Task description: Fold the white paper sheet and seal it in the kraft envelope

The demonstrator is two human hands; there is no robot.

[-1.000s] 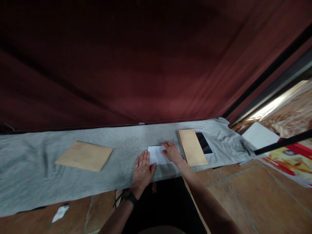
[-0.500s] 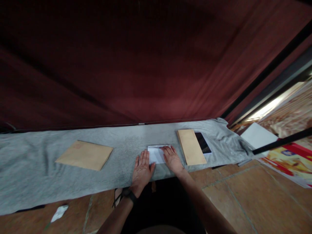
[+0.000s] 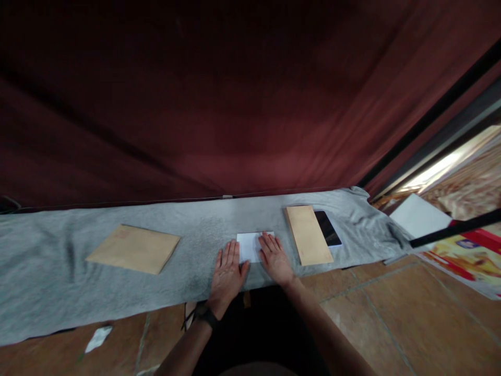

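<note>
A folded white paper (image 3: pixel 249 244) lies on the grey cloth (image 3: pixel 50 271) in front of me. My left hand (image 3: pixel 227 274) rests flat beside the paper's left edge, fingers stretched out, thumb touching it. My right hand (image 3: pixel 274 257) lies flat on the paper's right part, fingers spread and pressing down. A dark band is on my left wrist. Neither hand holds anything.
A brown envelope (image 3: pixel 133 249) lies on the cloth to the left. Another brown envelope (image 3: pixel 308 235) lies to the right, with a dark phone (image 3: pixel 327 228) beside it. A dark red curtain hangs behind. White sheets (image 3: pixel 418 216) and a colourful poster (image 3: pixel 469 261) lie on the tiled floor at right.
My right hand has slid back toward me across the paper and now lies flat on it. The paper looks flatter. My left hand has stayed in place.
</note>
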